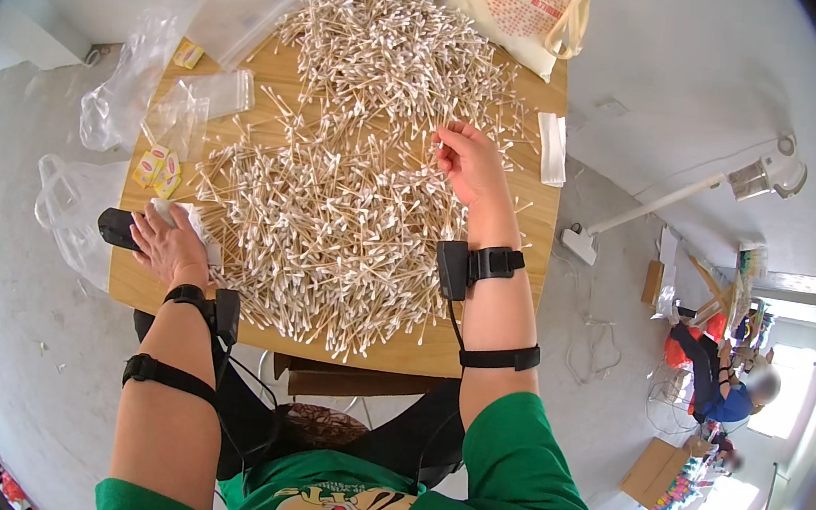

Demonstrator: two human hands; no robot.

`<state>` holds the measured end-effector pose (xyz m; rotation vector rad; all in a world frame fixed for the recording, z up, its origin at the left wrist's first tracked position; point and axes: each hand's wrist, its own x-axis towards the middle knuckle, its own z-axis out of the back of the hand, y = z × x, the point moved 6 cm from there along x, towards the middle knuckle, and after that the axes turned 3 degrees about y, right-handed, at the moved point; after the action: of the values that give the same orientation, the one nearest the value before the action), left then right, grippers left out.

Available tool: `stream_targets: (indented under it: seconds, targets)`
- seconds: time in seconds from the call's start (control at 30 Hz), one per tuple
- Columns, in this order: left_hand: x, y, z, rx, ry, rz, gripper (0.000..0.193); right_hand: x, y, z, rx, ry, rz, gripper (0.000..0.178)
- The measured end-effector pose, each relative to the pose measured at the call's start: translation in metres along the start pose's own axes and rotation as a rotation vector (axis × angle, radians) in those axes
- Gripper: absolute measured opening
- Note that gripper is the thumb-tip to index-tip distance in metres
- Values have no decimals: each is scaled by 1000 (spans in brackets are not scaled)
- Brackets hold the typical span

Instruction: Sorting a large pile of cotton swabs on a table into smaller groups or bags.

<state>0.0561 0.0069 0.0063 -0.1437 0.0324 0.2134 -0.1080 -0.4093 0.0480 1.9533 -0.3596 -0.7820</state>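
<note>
Two large heaps of cotton swabs with white tips and pale sticks cover much of the wooden table, a far heap (pixel 391 47) and a near heap (pixel 330 236). Above the right side, between the heaps, my right hand (pixel 471 163) is closed in a pinch; a white tip shows at its fingertips, seemingly a cotton swab. At the table's left, my left hand (pixel 171 244) lies flat with fingers spread on a white, paper-like sheet (pixel 198 223). A black object (pixel 117 228) sits just left of its fingers. Both forearms wear black straps with small boxes and cables.
Clear plastic bags (pixel 131 82) and small yellow packets (pixel 157 169) lie along the left edge. A white cloth bag (pixel 511 10) stands at the far right, with white strips (pixel 551 148) nearer. Beyond are a white floor stand (pixel 650 204) and a seated person (pixel 729 397).
</note>
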Motion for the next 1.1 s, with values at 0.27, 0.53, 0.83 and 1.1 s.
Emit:
stream_targets:
  seconds: [0.27, 0.53, 0.83, 1.1]
  targets:
    - [1, 0, 1, -8, -12, 1, 56, -22, 8, -11, -245, -47, 144, 17]
    - [2, 2, -2, 9, 2, -8, 57, -38, -27, -21, -279, -4, 51, 10]
    - [-2, 1, 5, -26, -7, -23, 57, -46, -22, -37, -669, 81, 52, 15]
    - [-1, -2, 1, -73, 4, -46, 61, -42, 9, 7, -892, -273, 246, 14]
